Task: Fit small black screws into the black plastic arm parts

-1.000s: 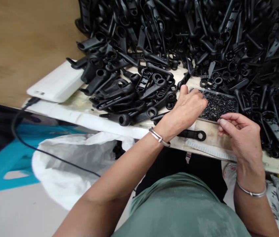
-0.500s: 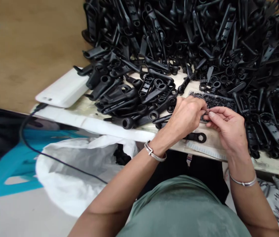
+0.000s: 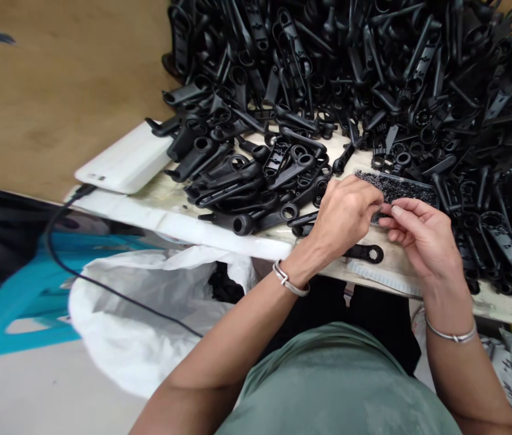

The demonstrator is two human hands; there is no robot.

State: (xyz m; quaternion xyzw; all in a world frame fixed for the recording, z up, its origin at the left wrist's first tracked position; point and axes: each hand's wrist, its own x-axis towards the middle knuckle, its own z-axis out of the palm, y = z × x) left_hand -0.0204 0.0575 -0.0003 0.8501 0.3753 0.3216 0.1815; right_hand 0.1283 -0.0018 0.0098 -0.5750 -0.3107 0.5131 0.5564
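Note:
My left hand (image 3: 345,211) and my right hand (image 3: 421,232) meet fingertip to fingertip at the near edge of a clear shallow box (image 3: 398,187) full of tiny black parts. Both hands are closed in a pinch. Whatever lies between the fingertips is too small and too covered to name. Below my left wrist, a flat black plastic piece with a ringed end (image 3: 369,254) lies on the table edge, partly hidden by the arm. Left of the hand rests a group of black plastic handle-like parts (image 3: 242,181).
A large heap of black plastic parts (image 3: 328,54) covers the back and right of the table. A white box-shaped device (image 3: 124,160) with a black cable (image 3: 115,296) sits at the left. Below the edge hangs a white bag (image 3: 115,338), beside a blue plastic item (image 3: 20,302).
The whole view has shifted slightly, so things appear a little further right. Both hands stay together by the box, with only small finger movement.

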